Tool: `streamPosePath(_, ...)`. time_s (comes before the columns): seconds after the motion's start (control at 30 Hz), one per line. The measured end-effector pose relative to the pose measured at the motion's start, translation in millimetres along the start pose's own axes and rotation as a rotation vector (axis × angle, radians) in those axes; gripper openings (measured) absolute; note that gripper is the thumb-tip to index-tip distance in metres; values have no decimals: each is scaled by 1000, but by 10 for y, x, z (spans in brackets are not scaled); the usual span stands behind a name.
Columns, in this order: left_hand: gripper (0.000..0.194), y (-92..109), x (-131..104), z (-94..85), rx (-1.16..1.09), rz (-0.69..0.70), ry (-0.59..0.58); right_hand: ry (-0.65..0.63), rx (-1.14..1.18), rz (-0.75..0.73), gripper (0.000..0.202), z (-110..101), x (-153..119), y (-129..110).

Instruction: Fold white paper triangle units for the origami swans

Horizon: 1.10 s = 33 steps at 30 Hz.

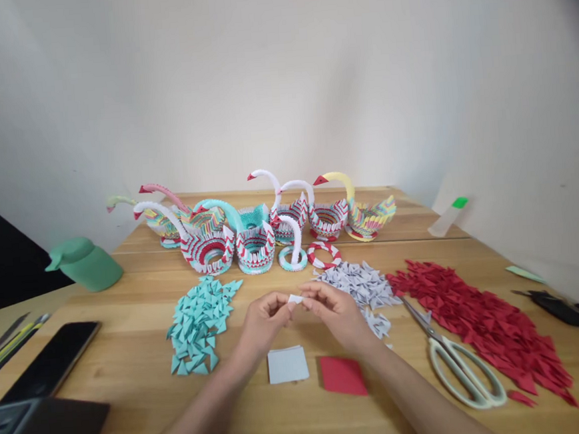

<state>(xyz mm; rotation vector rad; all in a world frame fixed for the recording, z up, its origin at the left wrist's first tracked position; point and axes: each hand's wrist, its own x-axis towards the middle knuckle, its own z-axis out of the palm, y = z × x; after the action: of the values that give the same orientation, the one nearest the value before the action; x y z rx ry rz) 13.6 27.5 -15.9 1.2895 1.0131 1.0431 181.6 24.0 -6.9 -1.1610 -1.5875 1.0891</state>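
Note:
A small white piece of paper is pinched between my left hand and my right hand above the middle of the table. Fingers and thumbs of both hands are closed on its two sides; how it is folded is too small to tell. Just below my hands lie a stack of white paper slips and a stack of red paper slips. Folded white paper triangles are heaped beyond my right hand. To the left of my left hand spreads a pile of turquoise paper triangles.
Several folded-paper swans stand along the back, near a red-and-white paper ring. On the right are red triangles, scissors and a glue bottle. A green thermos, a phone and a dark box are left.

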Motion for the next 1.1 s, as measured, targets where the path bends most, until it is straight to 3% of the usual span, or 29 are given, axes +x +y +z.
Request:
streamPosePath(0.37,21,-26,-9,16,28,43,21,-9,82,8,27,-20,-2,-27)
streamPosePath(0.63,25,78,-36,49,-5,50,-13,-64,365,114,30,-25,11,-33)
streamPosePath(0.77,28,36,-17,48,12,38,13,-83,303,107,31,-26,23,-28)
streamPosePath(0.93,35,39,-9,27,70,11,-39,-41,143,66,23,-41,42,20)
streamPosePath(1.1,32,11,20,12,29,-16,-31,-15,132,68,23,-43,45,9)
